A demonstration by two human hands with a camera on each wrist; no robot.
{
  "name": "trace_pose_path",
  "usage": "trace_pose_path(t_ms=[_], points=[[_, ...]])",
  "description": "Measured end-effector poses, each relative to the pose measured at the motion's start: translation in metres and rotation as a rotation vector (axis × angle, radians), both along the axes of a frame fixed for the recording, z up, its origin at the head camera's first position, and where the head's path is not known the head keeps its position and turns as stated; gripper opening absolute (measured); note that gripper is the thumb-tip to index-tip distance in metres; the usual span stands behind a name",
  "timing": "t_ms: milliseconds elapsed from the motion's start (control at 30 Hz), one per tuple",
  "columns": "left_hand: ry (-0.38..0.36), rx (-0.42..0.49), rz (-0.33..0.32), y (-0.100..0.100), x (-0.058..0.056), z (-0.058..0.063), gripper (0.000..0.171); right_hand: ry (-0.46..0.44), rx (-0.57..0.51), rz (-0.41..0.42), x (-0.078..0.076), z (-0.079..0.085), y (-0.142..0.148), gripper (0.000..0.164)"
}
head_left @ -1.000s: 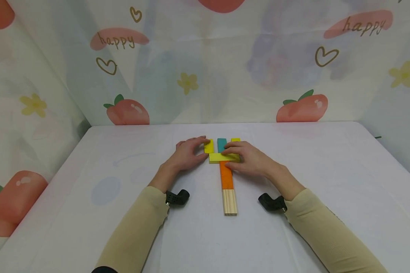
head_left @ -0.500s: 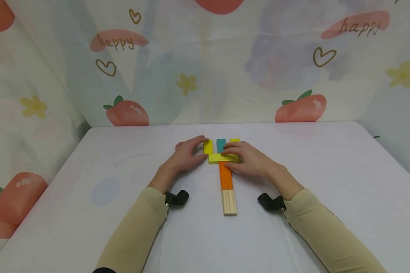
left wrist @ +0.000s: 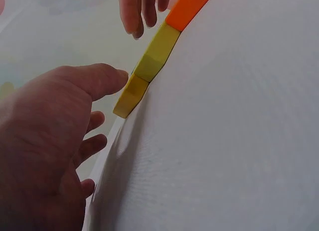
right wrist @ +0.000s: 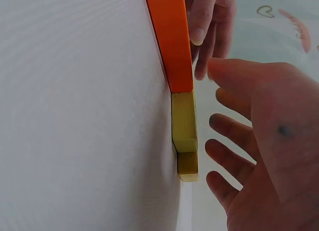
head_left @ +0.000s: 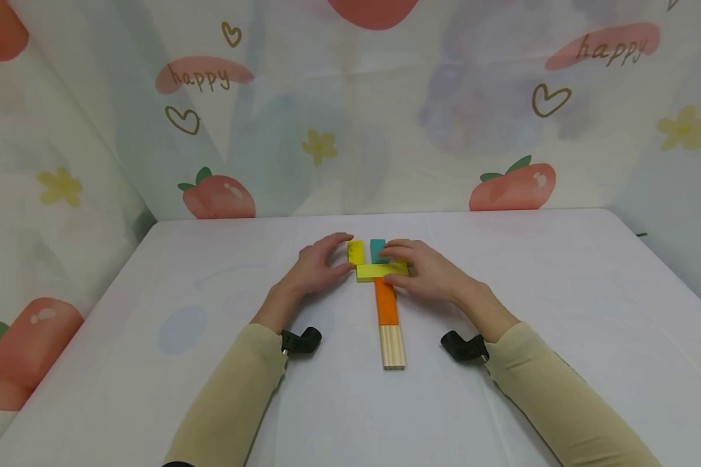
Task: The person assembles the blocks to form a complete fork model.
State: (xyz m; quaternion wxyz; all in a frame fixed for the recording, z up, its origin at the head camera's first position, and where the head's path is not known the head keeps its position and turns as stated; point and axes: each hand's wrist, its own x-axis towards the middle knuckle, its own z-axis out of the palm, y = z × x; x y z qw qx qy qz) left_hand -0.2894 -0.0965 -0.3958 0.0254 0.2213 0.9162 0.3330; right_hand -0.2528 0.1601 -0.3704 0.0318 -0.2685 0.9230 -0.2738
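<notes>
Wooden blocks lie in a fork-like figure on the white table. A yellow-green block [head_left: 367, 273] forms the crossbar. Beyond it stand a yellow block [head_left: 356, 251] at left, a teal block [head_left: 377, 250] in the middle and a second yellow block [right wrist: 187, 163] at right, mostly hidden in the head view. An orange block [head_left: 386, 301] and a plain wood block [head_left: 393, 347] form the stem. My left hand [head_left: 315, 267] has thumb and fingers spread beside the left yellow block. Over the crossbar's right end, my right hand [head_left: 429, 271] hovers with loosely bent, parted fingers.
A white cloth covers the table [head_left: 304, 415]. Behind it hangs a printed curtain [head_left: 350, 181] with peaches, hearts and flowers. Each wrist wears a black camera mount, such as the left mount [head_left: 301, 340].
The left fingertips have drawn slightly off the left yellow block. My right fingers have shifted a little and now cover more of the right yellow block. The blocks keep their arrangement.
</notes>
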Motion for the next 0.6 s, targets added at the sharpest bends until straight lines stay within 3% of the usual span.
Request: trace_pose_path(t_ms=[333,600], points=[[0.069,0.056,-0.001,-0.002,0.011,0.009,0.062,0.027,-0.062,-0.077,-0.002,0.005,0.001,0.055],[0.192,-0.005,-0.013,0.003,0.025,0.024,0.064,0.087,-0.031,-0.122,0.001,0.015,0.008,0.058]])
